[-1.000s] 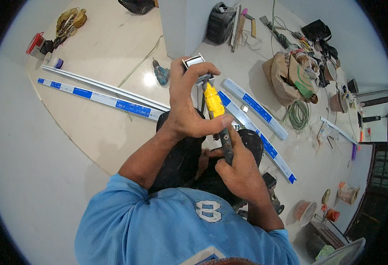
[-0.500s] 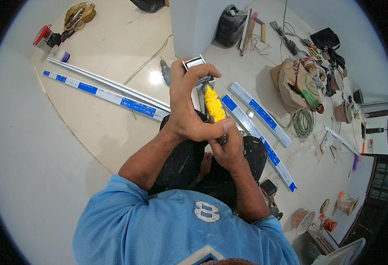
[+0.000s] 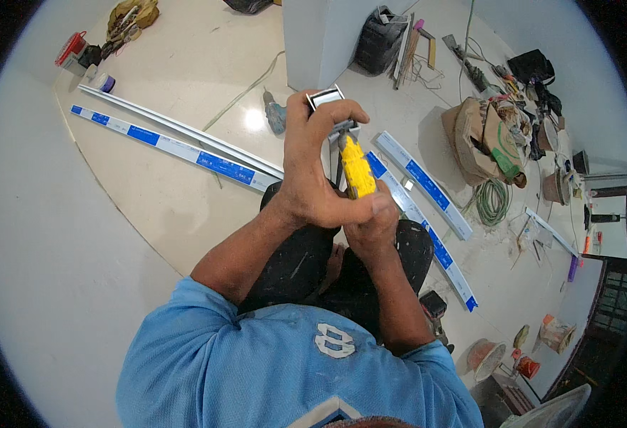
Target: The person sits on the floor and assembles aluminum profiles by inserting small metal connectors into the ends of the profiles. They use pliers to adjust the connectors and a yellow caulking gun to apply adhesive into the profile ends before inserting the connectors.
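Both my hands are raised together above my bent knees. My left hand point(image 3: 305, 167) curls around the end of a white metal profile point(image 3: 325, 97), its fingers bent over the rim and its thumb reaching across to my right hand. My right hand point(image 3: 372, 227) is closed around a yellow-handled tool point(image 3: 357, 168), whose grey head touches or nearly touches the profile just under my left fingers. The exact kind of tool cannot be made out. Most of the profile below the hands is hidden.
Long white profiles with blue film lie to the left point(image 3: 163, 141) and right point(image 3: 427, 182). A drill point(image 3: 274, 114) rests ahead, near a wall corner point(image 3: 313, 50). Rightward are a paper sack point(image 3: 463, 143), a coiled green hose point(image 3: 492, 202) and buckets point(image 3: 486, 357).
My right hand has shifted slightly up with the yellow-handled tool. The left thumb now lies over the right hand's knuckles. The view has shifted a little; both grips stay the same.
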`<state>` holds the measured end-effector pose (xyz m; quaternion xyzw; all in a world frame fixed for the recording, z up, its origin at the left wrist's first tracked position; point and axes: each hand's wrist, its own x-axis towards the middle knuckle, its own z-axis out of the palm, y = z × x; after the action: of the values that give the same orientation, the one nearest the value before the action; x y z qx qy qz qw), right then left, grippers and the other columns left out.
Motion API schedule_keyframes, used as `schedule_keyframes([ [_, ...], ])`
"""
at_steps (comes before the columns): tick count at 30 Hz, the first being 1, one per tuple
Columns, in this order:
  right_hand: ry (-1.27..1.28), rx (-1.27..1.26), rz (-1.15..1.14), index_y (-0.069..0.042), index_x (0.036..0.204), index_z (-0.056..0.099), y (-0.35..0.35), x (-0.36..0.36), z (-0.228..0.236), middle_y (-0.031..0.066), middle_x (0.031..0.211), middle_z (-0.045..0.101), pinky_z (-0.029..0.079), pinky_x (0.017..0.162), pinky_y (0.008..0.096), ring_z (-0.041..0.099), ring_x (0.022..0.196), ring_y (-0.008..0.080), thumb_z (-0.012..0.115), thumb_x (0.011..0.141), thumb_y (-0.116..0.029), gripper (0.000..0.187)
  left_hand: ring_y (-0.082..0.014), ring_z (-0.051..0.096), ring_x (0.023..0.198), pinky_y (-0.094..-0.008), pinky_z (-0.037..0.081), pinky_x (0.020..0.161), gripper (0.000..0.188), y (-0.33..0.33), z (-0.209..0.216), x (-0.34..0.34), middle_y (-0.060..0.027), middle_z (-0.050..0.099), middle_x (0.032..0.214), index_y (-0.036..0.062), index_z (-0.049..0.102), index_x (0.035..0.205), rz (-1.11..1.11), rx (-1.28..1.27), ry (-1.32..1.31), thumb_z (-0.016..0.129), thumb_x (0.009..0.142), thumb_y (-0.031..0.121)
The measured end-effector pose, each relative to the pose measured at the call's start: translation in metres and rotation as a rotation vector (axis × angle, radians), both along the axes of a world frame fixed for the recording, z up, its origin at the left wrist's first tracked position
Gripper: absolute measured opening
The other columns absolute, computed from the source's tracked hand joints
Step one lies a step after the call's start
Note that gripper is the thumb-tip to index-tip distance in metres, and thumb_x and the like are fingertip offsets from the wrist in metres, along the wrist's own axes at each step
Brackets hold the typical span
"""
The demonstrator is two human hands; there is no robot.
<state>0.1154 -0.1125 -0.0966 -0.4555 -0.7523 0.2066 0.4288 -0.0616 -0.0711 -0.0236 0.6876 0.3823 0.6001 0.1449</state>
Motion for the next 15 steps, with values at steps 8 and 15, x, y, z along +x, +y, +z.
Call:
schedule_keyframes([
  [8,-0.181,-0.804,0.082,0.004,0.162,0.036,-0.051,0.022,0.121,0.0317,0.151,0.054,0.053,0.110,0.0529,0.058,0.137,0.0495,0.075,0.093,-0.012,0.081,-0.0295,0.048,0.113,-0.0459,0.044,0.097,0.085,0.004,0.003,-0.004,-0.0152,0.047,0.118,0.0051,0.064,0.127,0.027,-0.060,-0.015,0.088,0.064,0.058],
  [15,-0.164,-0.534,0.172,0.005,0.161,0.037,-0.041,0.025,0.079,0.0324,0.144,0.060,0.051,0.111,0.0520,0.066,0.127,0.0498,0.070,0.102,-0.014,0.070,-0.0295,0.049,0.113,-0.0456,0.045,0.097,0.086,-0.001,0.005,0.001,-0.0149,0.046,0.119,0.0042,0.063,0.128,-0.014,-0.081,-0.058,0.086,0.067,0.060],
])
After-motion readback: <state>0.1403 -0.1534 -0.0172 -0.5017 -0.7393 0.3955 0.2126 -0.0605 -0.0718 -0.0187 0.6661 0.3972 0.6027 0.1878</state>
